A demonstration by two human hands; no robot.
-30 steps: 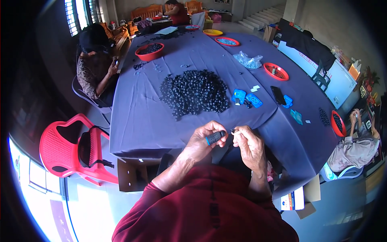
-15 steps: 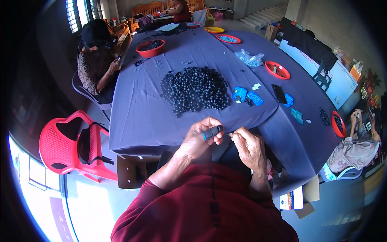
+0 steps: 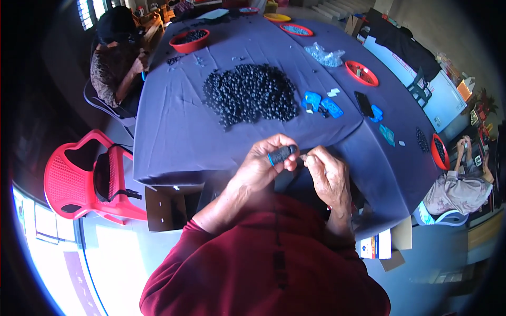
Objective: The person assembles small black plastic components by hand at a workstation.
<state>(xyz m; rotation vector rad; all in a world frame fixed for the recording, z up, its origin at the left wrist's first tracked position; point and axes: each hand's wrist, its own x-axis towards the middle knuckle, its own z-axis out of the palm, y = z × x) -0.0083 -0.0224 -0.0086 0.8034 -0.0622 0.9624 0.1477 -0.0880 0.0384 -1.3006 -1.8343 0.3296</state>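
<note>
Close together in front of my chest, my two hands are held just off the table's near edge. My left hand has its fingers curled into a pinch; a black finger sleeve with a blue rim covers one digit. Whatever sits at its fingertips is too small to name. My right hand pinches thumb against forefinger on a tiny thin thing pointing toward the left hand. Beyond them a broad heap of small black round pieces lies on the grey-blue tablecloth.
Right of the heap are blue plastic cases, a phone, a clear bag of pale pieces and a red tray. A red bowl of black pieces stands far left. Co-workers sit left and right. A red chair stands at left.
The table and its contents sit higher and slightly left in the picture, as the view has tilted down. Both hands stay close together, still pinched. The co-worker at left has lowered a hand.
</note>
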